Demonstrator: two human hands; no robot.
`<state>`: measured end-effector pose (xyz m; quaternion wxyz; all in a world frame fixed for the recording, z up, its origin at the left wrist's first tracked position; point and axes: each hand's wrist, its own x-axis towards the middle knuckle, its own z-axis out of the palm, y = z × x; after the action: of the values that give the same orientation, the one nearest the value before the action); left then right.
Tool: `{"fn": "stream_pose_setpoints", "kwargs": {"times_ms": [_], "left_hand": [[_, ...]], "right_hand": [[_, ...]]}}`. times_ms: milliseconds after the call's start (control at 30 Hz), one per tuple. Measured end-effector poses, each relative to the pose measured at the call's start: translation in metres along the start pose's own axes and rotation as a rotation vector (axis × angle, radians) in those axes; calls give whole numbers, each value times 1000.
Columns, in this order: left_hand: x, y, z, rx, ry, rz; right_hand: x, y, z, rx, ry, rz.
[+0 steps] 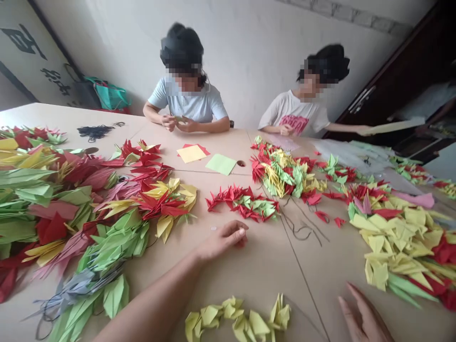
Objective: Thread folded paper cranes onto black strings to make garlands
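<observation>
On the table (249, 270), two hands, left (223, 240) and right (363, 316), rest open, empty, facing two people.

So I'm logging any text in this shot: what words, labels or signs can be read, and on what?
Wall banner: large black brush characters, cut off by the frame, not readable.
White T-shirt: pink print, too blurred to read.
Nothing else carries text.
</observation>
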<state>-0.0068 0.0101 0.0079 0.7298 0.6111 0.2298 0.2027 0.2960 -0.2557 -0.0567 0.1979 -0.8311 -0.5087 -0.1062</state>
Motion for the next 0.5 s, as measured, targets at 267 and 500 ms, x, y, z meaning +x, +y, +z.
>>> {"fn": "stream_pose_setpoints", "kwargs": {"times_ms": [267,500], "left_hand": [[2,-6,8,214,11,10],[6,-13,7,186,-17,27]], "right_hand": [[-23,-53,-17,56,122,205],[-13,-52,-28,114,-17,4]]}}
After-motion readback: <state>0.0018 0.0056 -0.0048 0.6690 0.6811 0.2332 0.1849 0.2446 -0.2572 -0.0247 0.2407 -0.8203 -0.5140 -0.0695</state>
